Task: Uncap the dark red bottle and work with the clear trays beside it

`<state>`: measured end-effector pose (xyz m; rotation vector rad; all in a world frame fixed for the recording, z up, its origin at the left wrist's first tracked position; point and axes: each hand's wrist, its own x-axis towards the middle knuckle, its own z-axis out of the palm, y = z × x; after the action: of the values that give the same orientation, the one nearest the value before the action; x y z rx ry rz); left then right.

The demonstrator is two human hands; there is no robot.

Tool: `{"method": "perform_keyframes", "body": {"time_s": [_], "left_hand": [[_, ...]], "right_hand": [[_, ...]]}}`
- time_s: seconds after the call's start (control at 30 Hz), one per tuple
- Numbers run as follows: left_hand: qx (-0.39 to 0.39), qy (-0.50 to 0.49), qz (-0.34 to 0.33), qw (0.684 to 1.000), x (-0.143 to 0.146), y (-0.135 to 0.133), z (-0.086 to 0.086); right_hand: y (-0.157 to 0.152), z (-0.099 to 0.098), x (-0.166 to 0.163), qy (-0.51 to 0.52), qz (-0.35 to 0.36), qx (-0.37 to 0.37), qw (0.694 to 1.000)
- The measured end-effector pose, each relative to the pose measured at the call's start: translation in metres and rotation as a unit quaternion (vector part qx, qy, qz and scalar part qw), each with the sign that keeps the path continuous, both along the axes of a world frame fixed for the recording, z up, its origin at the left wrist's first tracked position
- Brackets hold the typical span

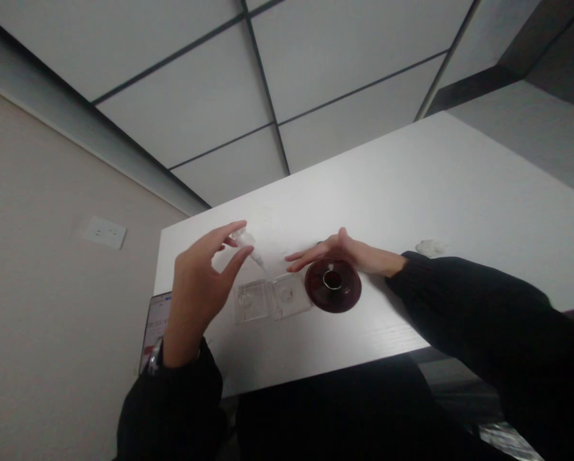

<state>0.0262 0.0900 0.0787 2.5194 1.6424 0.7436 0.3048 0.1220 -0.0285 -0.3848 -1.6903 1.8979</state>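
Note:
My left hand (205,269) pinches a small translucent squeeze bottle (243,239) between thumb and fingers. Its narrow nozzle slants down towards an opened clear plastic case (254,299), whose two square halves lie side by side on the table. A round shape shows in each half; what these are I cannot make out. Just behind a dark red, glossy round object (314,285) with a pale ring at its centre, my right hand (342,248) has its fingers stretched out. Whether it touches that object is unclear.
A white table (387,192) carries all this. By my left forearm lies a phone (156,320) with its screen lit. A crumpled white scrap (430,247) sits beyond my right sleeve. On the left wall is a socket plate (105,232); white panels stand behind the table.

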Motion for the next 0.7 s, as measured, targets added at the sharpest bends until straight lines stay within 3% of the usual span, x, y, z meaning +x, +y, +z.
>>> {"method": "perform_keyframes", "body": {"time_s": [0.1,0.23,0.4,0.53,0.6,0.7], "left_hand": [[-0.06,0.099,-0.007,0.993,-0.006,0.048,-0.005],[-0.135,0.194,-0.03,0.971,-0.002,0.1,-0.032],[-0.166,0.244,-0.057,0.954,0.004,0.123,-0.063],[-0.11,0.172,-0.085,0.975,-0.007,0.105,-0.054],[-0.107,0.122,-0.095,0.982,-0.019,0.078,-0.04],[-0.164,0.043,-0.108,0.979,-0.037,0.018,-0.03]], "right_hand": [[0.002,-0.004,0.0,0.039,-0.031,-0.036,0.998],[0.006,-0.007,0.001,0.067,-0.056,-0.031,0.996],[0.006,-0.009,0.002,0.062,-0.069,-0.03,0.995],[0.005,-0.009,0.002,0.061,-0.071,-0.031,0.995],[0.005,-0.007,0.004,0.048,-0.076,-0.026,0.996],[0.001,-0.003,0.009,0.025,-0.094,-0.002,0.995]]}}
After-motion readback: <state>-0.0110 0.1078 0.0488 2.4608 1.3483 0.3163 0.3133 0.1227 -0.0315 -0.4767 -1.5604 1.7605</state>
